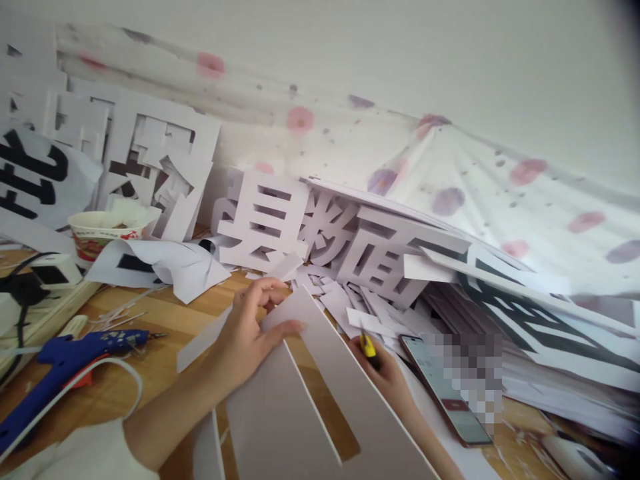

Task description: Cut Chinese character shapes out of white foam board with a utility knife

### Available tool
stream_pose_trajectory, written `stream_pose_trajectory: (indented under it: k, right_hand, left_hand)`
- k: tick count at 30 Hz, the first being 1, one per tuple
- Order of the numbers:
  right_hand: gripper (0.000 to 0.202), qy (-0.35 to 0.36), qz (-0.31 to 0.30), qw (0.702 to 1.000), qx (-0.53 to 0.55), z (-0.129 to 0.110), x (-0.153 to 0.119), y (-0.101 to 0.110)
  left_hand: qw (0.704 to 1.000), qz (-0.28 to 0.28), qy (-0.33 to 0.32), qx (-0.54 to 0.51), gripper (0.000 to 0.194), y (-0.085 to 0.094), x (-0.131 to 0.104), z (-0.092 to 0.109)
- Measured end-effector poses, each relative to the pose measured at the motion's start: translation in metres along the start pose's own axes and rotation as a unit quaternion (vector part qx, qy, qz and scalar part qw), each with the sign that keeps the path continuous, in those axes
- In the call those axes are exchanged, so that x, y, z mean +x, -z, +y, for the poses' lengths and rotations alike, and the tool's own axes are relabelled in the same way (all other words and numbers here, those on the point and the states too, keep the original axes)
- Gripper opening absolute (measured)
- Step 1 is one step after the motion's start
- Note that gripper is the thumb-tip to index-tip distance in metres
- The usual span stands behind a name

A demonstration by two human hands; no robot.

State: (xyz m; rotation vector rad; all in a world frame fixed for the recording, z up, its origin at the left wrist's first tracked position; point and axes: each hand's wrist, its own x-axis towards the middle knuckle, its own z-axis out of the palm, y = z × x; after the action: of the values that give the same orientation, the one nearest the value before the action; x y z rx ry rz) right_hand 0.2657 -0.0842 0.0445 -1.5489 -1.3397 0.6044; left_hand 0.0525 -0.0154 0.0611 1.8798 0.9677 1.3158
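- You are facing a plain pale wall lying in soft, even light.
- A flower-spotted cloth is draping below it, behind the wooden bench.

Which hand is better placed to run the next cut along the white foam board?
Right, probably. The right hand already grips the yellow utility knife at the edge of the white foam board, while the left hand pinches and steadies the board's top.
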Motion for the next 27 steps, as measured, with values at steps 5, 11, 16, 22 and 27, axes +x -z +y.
stream_pose_trajectory:
  k: [5, 11, 16, 22, 27]
  right_hand:
    - [0.060, -0.072, -0.189, 0.949, 0.243, -0.001, -0.007, 0.021]
    - [0.041, -0.204, -0.186, 0.918, 0.286, -0.009, -0.014, 0.015]
    - [0.040, -0.179, -0.059, 0.916, 0.353, -0.003, -0.009, 0.005]
    - [0.046, -0.122, 0.016, 0.901, 0.416, 0.015, 0.006, 0.011]
    - [0.046, -0.115, 0.034, 0.892, 0.435, 0.023, 0.012, 0.011]
  left_hand:
    - [0.989, 0.027, -0.074, 0.126, 0.036, -0.003, 0.006, -0.004]
    - [0.964, 0.015, -0.138, 0.228, 0.029, -0.008, 0.008, -0.009]
    - [0.933, 0.115, -0.227, 0.255, 0.037, 0.001, 0.007, 0.002]
    - [0.950, 0.256, -0.173, 0.053, 0.028, 0.015, 0.012, -0.004]
    - [0.957, 0.270, 0.049, -0.095, 0.014, 0.032, 0.034, -0.036]
